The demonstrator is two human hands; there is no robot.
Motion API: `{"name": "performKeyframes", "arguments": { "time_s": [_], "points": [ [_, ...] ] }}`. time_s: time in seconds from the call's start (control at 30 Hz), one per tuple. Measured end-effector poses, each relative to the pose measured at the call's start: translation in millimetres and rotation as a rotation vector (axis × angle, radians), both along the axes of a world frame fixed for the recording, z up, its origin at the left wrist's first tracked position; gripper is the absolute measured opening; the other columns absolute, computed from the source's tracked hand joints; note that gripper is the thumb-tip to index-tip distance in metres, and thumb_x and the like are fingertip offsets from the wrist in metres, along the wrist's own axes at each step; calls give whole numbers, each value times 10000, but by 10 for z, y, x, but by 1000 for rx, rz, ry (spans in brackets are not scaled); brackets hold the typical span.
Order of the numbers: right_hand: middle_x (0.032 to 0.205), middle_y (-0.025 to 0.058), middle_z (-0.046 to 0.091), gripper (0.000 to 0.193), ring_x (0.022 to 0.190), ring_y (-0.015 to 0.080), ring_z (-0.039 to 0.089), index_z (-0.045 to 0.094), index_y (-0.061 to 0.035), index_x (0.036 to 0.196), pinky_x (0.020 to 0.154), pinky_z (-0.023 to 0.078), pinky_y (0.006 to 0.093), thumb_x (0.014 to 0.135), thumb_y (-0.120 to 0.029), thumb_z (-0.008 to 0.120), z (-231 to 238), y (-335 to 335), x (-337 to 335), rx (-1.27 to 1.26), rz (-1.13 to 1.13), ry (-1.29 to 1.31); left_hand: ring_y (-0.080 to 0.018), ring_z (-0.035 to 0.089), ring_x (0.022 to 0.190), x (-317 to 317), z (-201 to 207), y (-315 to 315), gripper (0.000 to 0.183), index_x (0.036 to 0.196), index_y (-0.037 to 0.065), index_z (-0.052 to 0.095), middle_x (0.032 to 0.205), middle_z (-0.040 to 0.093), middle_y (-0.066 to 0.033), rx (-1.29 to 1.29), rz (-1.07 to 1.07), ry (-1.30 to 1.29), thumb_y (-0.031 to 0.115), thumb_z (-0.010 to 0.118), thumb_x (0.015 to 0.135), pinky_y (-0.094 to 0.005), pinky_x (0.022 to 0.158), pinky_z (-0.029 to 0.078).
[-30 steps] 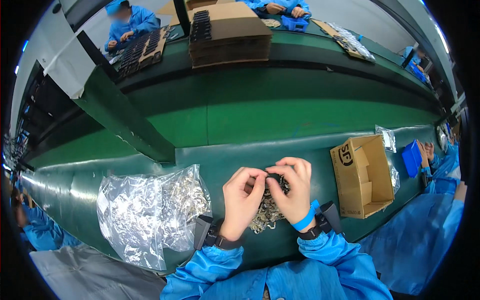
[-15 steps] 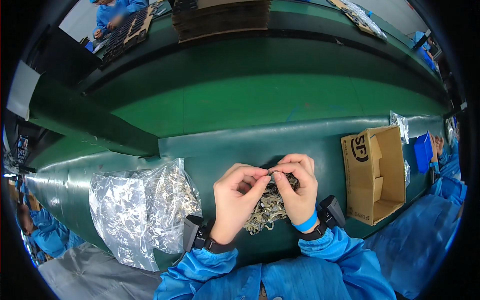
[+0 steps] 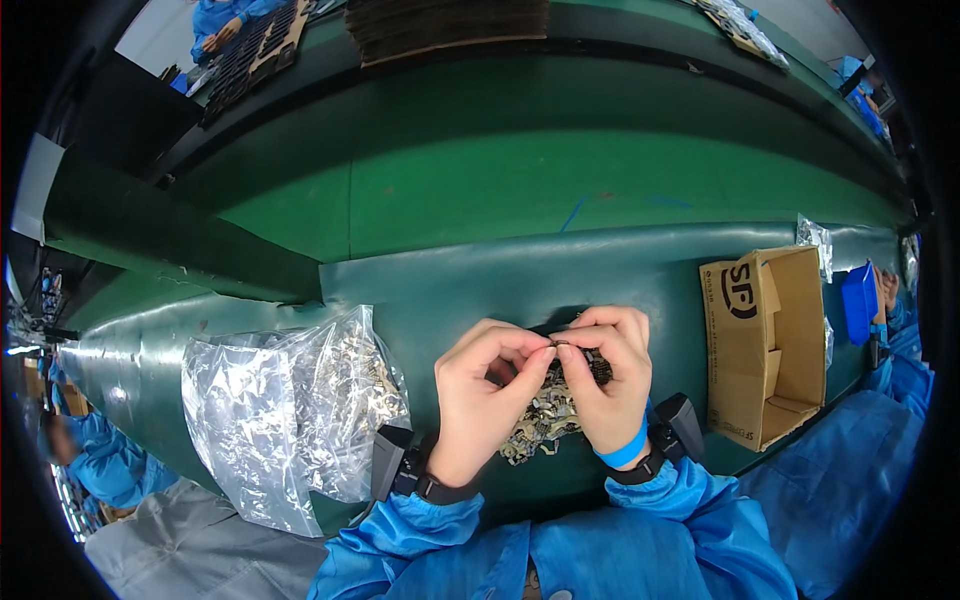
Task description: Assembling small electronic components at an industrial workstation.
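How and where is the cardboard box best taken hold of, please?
I'd pinch the cardboard box by its left wall's rim, the right hand, once free, coming from the left: that wall's outer face looks clear and the opening leaves room inside.

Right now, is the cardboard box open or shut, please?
Open: the cardboard box has nothing across its mouth, and its inside shows.

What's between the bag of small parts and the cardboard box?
Head view: the left hand and right hand, their wrist devices, a blue wristband and a pile of small parts.
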State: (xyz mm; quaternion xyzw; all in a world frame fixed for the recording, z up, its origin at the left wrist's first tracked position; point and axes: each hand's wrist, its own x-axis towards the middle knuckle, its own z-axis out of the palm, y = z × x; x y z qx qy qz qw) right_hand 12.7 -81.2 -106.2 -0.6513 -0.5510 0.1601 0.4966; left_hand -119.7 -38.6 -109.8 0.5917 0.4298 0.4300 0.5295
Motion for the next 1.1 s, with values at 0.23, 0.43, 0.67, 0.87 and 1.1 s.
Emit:
{"name": "performKeyframes", "arguments": {
  "time_s": [0.23,0.43,0.67,0.87,1.1],
  "points": [
    [964,116,590,168,934,261,534,656,-24,975,848,418,337,822,-28,586,119,55,142,67,-5,13,-39,570,704,-141,-24,130,58,855,13,624,815,612,9,-167,99,-253,-24,662,832,-184,583,446],
    [910,50,602,134,854,112,547,627,7,964,789,434,236,946,-63,514,-122,148,752,27,-176,419,-68,488,621,-134,-42,395,85,964,48,569,734,547,2,-166,251,-317,118,586,919,-198,553,369],
    [799,85,640,61,709,170,617,646,-48,881,645,483,285,860,-70,593,-452,257,648,-8,-230,162,-56,476,602,-171,-275,346,104,998,33,554,748,528,-4,5,324,-28,117,542,938,-184,510,365],
    [731,92,555,73,740,305,557,567,-72,789,670,433,414,839,-125,578,-369,192,772,52,-154,-54,-15,413,587,-57,-312,337,122,984,52,531,707,472,34,92,241,-76,172,521,966,-166,497,282],
    [874,47,528,84,881,247,517,595,-101,861,751,391,385,792,-124,638,-353,150,621,26,-37,-255,-25,432,595,-102,-316,354,110,938,45,531,711,491,21,50,190,-27,154,538,954,-167,514,320]
  ]
}}
